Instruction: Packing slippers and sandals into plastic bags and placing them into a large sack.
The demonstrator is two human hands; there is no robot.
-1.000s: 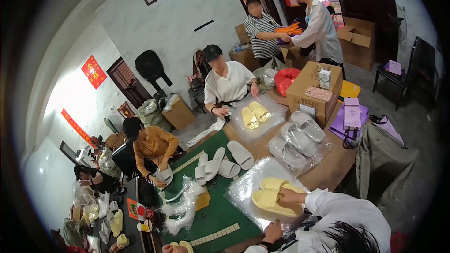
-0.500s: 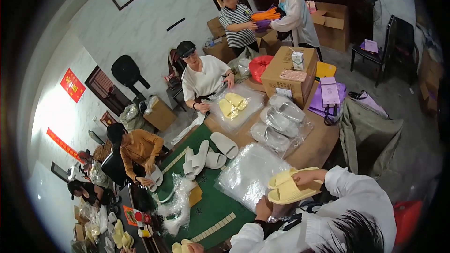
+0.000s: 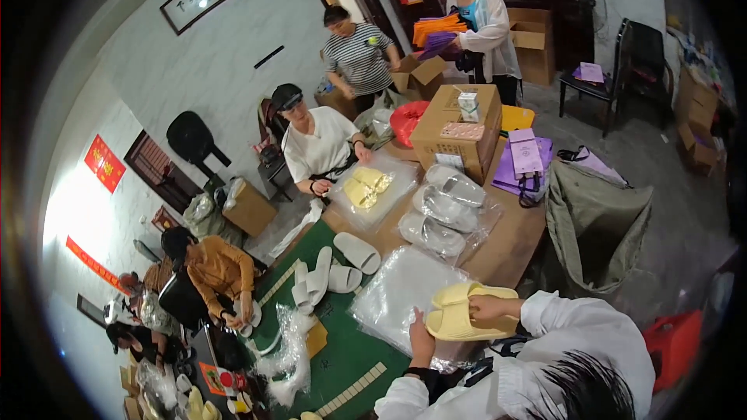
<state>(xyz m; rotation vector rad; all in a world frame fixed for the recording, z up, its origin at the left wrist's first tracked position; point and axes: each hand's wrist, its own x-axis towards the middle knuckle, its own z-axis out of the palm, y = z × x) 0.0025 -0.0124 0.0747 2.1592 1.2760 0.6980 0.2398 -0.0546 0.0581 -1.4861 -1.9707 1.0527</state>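
A stack of clear plastic bags (image 3: 397, 288) lies flat on a table, partly over a green mat (image 3: 350, 327). At the stack's right edge is a pair of yellow slippers (image 3: 450, 320), gripped by the person's right hand (image 3: 492, 308), its fingers tucked into the slippers, which probably lets one hand manage both together. The left hand (image 3: 422, 342) is at the stack's near edge, just beside the slippers' toe end, perhaps to steady the bags; whether its fingers pinch the plastic cannot be told. Left of the stack are loose pale slippers (image 3: 358, 253). Beyond it lie bagged white slippers (image 3: 443, 206), side by side, likely to keep them flat, and farther back stands a cardboard box (image 3: 445, 141).
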